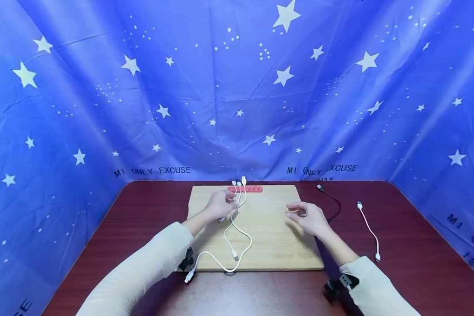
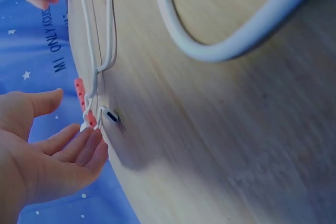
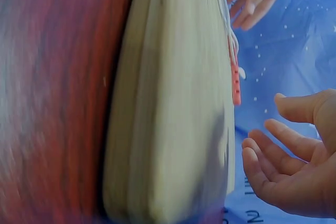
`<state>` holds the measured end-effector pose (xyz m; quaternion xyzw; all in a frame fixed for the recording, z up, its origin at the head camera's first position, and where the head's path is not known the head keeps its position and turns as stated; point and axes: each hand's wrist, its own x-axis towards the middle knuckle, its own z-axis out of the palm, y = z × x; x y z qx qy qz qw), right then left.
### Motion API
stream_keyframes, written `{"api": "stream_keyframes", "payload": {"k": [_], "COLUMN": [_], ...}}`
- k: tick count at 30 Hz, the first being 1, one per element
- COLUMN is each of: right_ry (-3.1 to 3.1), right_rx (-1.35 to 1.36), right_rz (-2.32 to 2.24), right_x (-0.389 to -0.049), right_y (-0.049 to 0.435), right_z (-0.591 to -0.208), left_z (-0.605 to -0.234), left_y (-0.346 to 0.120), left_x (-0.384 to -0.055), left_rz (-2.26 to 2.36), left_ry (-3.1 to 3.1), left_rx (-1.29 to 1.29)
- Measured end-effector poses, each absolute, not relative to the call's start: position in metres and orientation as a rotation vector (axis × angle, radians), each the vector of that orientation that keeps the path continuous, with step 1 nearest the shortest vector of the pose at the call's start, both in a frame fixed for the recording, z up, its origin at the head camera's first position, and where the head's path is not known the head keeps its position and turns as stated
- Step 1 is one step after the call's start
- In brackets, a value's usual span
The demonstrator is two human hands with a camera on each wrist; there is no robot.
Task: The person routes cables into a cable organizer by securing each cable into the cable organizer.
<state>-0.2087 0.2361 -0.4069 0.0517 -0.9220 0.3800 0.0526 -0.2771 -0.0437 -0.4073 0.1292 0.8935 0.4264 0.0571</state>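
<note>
My left hand (image 1: 220, 204) hovers over the upper left of a wooden board (image 1: 278, 241), fingers loosely bent and thumb apart from them in the left wrist view. Just beyond it, a red cable clip strip (image 1: 256, 189) lies along the board's far edge, with several white cable ends in its left slots. From there, white charging cables (image 1: 250, 237) trail down the board, one plug (image 1: 189, 275) lying past the near left corner. A small connector (image 2: 111, 115) shows by the left fingertips. My right hand (image 1: 310, 218), relaxed with nothing in it, is above the board's right side.
Right of the board, a black cable (image 1: 337, 201) lies on the dark red table (image 1: 403, 237), partly behind the right hand. Farther right is a short white cable (image 1: 370, 224). A blue star-patterned curtain (image 1: 237, 87) surrounds the table's back and sides.
</note>
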Motion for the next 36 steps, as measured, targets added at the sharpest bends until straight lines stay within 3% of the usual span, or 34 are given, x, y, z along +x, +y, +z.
{"api": "stream_keyframes", "payload": {"k": [36], "right_ry": [-2.877], "right_rx": [0.018], "right_rz": [0.868], "right_x": [-0.254], "right_y": [0.313], "right_z": [-0.414], "left_z": [-0.406], "left_y": [-0.025], "left_x": [-0.258], "left_rz": [1.339], "left_ry": [2.640], "left_rx": [0.648]}}
